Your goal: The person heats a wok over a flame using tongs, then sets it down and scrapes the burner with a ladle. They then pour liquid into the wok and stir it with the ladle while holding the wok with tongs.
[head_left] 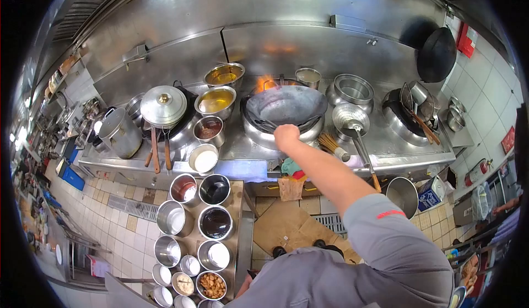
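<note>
My right hand reaches forward from a grey sleeve and is closed on the near rim of a large dark wok. The wok sits tilted on the middle burner and looks empty. Orange flames rise behind its far left edge. A ladle handle lies across the burner ring just left of my hand. My left hand is out of sight.
Bowls of oil and sauce stand left of the wok, next to a lidded pot. A perforated skimmer and a bamboo brush lie to the right. A cart of seasoning tubs stands lower left. Another person's arm shows at the far right.
</note>
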The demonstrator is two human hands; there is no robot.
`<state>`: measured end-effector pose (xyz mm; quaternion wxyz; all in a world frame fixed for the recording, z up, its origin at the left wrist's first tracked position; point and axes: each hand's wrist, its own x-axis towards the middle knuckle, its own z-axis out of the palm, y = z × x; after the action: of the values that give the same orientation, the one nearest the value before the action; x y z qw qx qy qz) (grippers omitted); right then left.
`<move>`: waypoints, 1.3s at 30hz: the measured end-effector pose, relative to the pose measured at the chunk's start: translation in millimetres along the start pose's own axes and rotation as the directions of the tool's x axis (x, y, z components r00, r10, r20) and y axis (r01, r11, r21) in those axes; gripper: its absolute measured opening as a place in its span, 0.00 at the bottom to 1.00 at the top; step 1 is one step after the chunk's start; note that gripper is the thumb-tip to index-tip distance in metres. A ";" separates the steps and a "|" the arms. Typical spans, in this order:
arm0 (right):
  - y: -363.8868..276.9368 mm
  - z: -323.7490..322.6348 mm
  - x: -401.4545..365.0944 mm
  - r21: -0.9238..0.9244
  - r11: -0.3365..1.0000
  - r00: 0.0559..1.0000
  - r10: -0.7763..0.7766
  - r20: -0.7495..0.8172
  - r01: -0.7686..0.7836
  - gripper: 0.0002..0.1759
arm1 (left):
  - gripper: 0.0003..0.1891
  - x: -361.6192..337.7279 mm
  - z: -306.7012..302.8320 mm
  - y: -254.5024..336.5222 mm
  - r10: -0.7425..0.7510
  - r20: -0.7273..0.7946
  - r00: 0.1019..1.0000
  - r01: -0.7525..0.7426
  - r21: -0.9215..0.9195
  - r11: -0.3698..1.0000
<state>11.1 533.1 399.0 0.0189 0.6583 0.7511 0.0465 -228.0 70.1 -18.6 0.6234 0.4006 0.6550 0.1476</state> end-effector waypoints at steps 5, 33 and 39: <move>89.5 -6.6 -57.1 -0.066 0.979 0.966 -0.201 -0.165 0.193 0.09 | 0.15 32.2 0.0 23.6 0.044 0.054 0.998 -0.044 0.002 0.999; 187.6 -57.0 -141.5 -0.030 0.997 0.981 0.071 -0.179 -0.078 0.34 | 0.18 32.4 -29.2 52.5 -0.056 0.097 0.994 0.072 -0.175 0.982; 166.6 -46.9 -116.8 -0.045 0.996 0.993 0.067 -0.102 -0.071 0.32 | 0.15 30.2 -35.3 14.5 0.068 0.027 0.997 -0.066 -0.066 0.996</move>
<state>186.8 436.8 457.6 -0.0046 0.6801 0.7265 0.0981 -253.1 111.6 -23.3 0.6402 0.4041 0.6269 0.1839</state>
